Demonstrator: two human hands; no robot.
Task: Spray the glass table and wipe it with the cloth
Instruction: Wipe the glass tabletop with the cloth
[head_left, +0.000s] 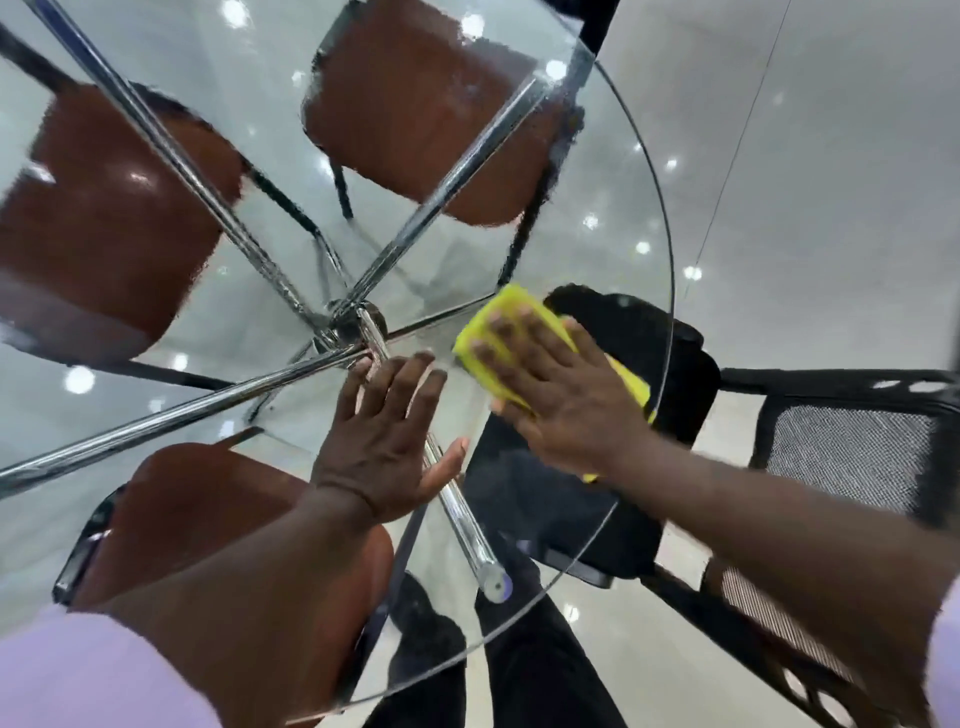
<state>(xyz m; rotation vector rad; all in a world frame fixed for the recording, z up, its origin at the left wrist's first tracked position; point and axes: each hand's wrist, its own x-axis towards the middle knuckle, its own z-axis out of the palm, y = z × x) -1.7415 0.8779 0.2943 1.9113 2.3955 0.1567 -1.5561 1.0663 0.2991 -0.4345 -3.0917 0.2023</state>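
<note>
Landmark: chrome hub (358, 322) under the middle of the round glass table (652, 171).

Left of the hub, seen through the glass: two brown chairs (104, 228), a third brown chair (208, 499) nearer the person. They sit below the glass and do not block wiping.

Just right of and below the hub: left hand (387, 441) flat on the glass, grip spread, holding nothing; likely bracing.

Right of the hub: right hand (558, 387) pressed flat on the yellow cloth (493, 332), grip spread, not pinching.

The cloth looks soft and light, should slide easily under palm pressure. Glass looks rigid, slick, breakable; press evenly near the rim.

Far right: black mesh chair (852, 457) beside the rim, could crowd the arm. No spray bottle in view.
</note>
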